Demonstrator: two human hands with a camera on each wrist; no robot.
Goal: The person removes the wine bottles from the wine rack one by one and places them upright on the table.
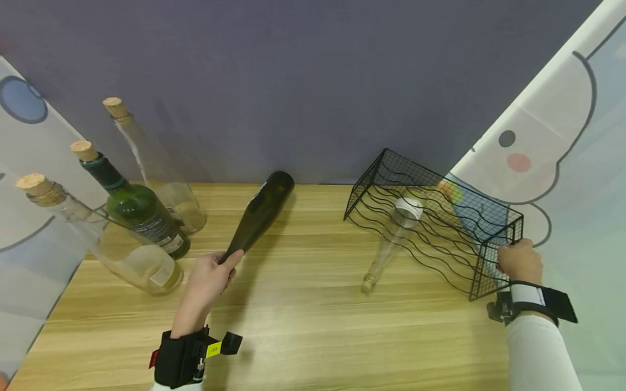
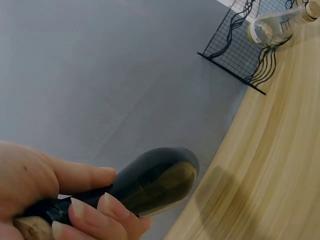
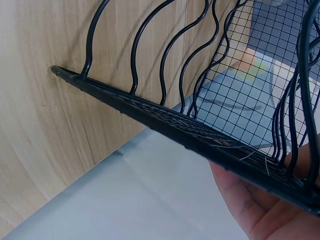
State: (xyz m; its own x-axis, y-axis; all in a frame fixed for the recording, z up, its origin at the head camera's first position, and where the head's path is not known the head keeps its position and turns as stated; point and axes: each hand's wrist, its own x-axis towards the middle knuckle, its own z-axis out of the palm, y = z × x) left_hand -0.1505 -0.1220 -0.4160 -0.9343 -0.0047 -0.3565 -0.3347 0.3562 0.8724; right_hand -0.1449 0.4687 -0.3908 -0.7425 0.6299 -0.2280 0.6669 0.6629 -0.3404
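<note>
My left hand grips a dark wine bottle by its neck, its base pointing up and away over the table. In the left wrist view a cork sits in the neck end, beside the palm. At the far right my right hand holds the end panel of a black wire wine rack; in the right wrist view some fingers show behind the mesh. One clear corked bottle lies on the rack's wavy wires, with its neck towards me.
Left of my left hand stand a green wine bottle and two clear bottles, a nearer one and a farther one, all corked. A grey wall rises behind the wooden table. A printed white cloth borders the right side.
</note>
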